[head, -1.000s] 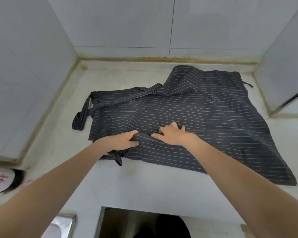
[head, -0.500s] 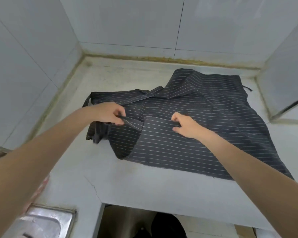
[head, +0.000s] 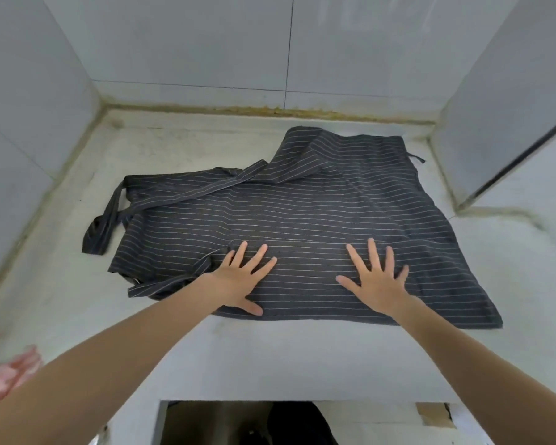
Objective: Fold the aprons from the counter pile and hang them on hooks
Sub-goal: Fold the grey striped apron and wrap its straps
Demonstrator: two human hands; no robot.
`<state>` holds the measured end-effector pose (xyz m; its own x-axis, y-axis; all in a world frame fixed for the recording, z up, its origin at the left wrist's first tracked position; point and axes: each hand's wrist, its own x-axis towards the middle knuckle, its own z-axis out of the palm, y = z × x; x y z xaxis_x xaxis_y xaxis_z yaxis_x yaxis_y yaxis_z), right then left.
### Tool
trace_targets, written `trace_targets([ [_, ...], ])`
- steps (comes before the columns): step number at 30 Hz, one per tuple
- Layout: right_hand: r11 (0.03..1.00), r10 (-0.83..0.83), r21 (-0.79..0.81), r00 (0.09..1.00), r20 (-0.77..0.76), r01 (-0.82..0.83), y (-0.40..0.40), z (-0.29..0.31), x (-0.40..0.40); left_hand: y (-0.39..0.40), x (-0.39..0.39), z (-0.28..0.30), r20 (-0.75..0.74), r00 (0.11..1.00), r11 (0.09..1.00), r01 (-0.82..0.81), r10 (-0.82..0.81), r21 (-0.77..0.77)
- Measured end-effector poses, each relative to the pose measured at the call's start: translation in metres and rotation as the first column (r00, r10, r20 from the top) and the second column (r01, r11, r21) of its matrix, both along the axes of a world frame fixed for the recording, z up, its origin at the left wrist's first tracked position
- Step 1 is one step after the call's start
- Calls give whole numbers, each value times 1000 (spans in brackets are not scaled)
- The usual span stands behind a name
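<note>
1. Counter point(head: 87, 300) room is hemmed by tiled walls point(head: 187, 43) on the left, back and right; only the front edge is open, with a dark opening below it.
2. Bare counter lies along the left wall, along the back edge, and in a broad band between the cloth and the front edge.
3. One dark striped apron point(head: 302, 213) lies spread flat on the middle and right of the counter, its near hem parallel to the front edge.
4. Its long axis runs left to right, as do its thin pale stripes; a folded-over flap rises toward the back edge.
5. A strap point(head: 109, 220) loops off the apron's left end toward the left wall, and a second tie trails from the near left corner.
6. The left hand point(head: 243, 281) lies palm-down on the apron's near left part, fingers straight and spread.
7. The right hand point(head: 374, 277) presses flat near the hem, fingers splayed wide, well apart from the left.
8. Both forearms reach in over the front edge.
9. Something pink point(head: 10, 377) shows at the far left, blurred.
</note>
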<state>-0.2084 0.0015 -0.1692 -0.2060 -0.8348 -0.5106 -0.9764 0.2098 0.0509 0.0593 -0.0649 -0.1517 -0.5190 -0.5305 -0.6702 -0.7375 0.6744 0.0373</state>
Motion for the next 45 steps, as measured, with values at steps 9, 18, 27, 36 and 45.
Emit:
trace_targets([
  [9,988,-103,89,974,-203,123,-21,43,-32,-24,-19,26,-193,976,986,-125,103,-106],
  [18,969,219,-130,975,42,-212,-128,65,-5,-118,-53,50,-457,829,858,-461,324,-228],
  [27,954,174,-293,900,400,-55,-271,62,-19,-214,-113,40,-563,418,672,-636,713,379],
  [36,860,508,-47,840,190,-509,-297,88,-32,-216,-117,77,-610,642,886,-340,464,315],
  [45,912,345,-109,883,-319,-396,-243,187,-100,-186,-73,152,172,974,893,-52,144,-448],
])
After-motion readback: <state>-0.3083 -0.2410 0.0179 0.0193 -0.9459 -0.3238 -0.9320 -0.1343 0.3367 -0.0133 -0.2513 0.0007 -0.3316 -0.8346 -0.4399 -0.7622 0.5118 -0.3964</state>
